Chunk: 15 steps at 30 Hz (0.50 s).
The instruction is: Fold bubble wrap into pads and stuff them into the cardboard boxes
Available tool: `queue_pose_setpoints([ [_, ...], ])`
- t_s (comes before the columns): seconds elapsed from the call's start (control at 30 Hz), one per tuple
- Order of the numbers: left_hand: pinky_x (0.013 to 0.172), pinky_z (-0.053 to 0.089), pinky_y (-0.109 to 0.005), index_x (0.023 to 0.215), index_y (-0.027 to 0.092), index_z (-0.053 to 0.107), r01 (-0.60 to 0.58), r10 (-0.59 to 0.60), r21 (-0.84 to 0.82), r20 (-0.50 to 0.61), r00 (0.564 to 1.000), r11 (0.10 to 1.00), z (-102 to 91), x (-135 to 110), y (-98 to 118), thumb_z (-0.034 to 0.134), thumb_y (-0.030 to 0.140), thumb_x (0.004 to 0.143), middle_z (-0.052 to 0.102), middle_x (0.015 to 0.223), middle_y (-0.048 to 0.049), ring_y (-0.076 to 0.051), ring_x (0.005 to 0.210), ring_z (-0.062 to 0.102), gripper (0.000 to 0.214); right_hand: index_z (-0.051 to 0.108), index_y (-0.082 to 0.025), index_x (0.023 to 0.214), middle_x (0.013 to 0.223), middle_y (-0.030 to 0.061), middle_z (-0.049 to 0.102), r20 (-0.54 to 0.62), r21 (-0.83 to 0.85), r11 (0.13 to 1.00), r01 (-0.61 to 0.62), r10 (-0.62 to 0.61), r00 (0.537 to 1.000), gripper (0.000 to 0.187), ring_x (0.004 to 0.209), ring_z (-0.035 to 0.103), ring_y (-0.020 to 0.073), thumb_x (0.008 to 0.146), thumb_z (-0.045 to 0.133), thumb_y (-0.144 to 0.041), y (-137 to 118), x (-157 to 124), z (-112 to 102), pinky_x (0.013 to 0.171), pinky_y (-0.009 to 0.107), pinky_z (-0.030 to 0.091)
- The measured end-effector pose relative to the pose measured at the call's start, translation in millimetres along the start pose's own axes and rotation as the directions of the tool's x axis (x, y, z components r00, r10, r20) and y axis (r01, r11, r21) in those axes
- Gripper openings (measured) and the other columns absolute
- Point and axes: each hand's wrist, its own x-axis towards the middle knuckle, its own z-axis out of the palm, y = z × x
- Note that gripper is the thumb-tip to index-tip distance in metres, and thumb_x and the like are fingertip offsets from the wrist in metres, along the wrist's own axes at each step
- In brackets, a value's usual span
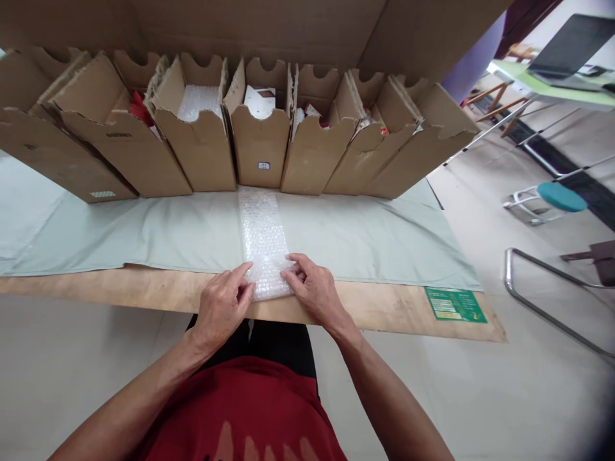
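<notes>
A long strip of bubble wrap (262,234) lies on the pale green cloth (360,237), running from the cardboard bins toward me. Its near end is bunched or rolled at the table's front edge. My left hand (223,307) pinches that near end from the left side, fingers curled on it. My right hand (312,288) grips the same end from the right, fingers pressed onto the wrap. Whether anything is wrapped inside the roll is hidden.
A row of open cardboard bins (259,137) stands along the back of the wooden table (384,307), holding bubble wrap, white and red items. A green sticker (455,304) sits at the table's right front. Stools, chair frames and another desk stand to the right.
</notes>
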Motion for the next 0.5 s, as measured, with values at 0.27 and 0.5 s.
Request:
queue_pose_setpoints([
  [0.27, 0.075, 0.055, -0.035, 0.141, 0.017, 0.051, -0.031, 0.028, 0.169, 0.018, 0.999, 0.985, -5.8, 0, 1, 0.058, 0.021, 0.098, 0.067, 0.08, -0.0014, -0.021, 0.074, 0.065, 0.044, 0.059, -0.021, 0.137, 0.11, 0.0101, 0.072, -0.156, -0.148, 0.978, 0.149, -0.172, 0.973, 0.039, 0.09, 0.071, 0.0241, 0.099, 0.058, -0.032, 5, -9, 3, 0.079, 0.036, 0.055],
  [0.5, 0.086, 0.058, -0.041, 0.132, 0.018, 0.06, -0.117, 0.12, 0.173, -0.006, 0.993, 0.978, -10.2, 1, -1, 0.059, 0.022, 0.099, 0.064, 0.118, -0.0155, -0.026, 0.099, 0.065, 0.033, 0.066, -0.021, 0.123, 0.143, 0.015, 0.063, 0.093, -0.309, 0.81, 0.498, -0.495, 0.864, 0.027, 0.137, 0.054, 0.0358, 0.096, 0.061, -0.021, 10, -35, -15, 0.102, 0.051, 0.047],
])
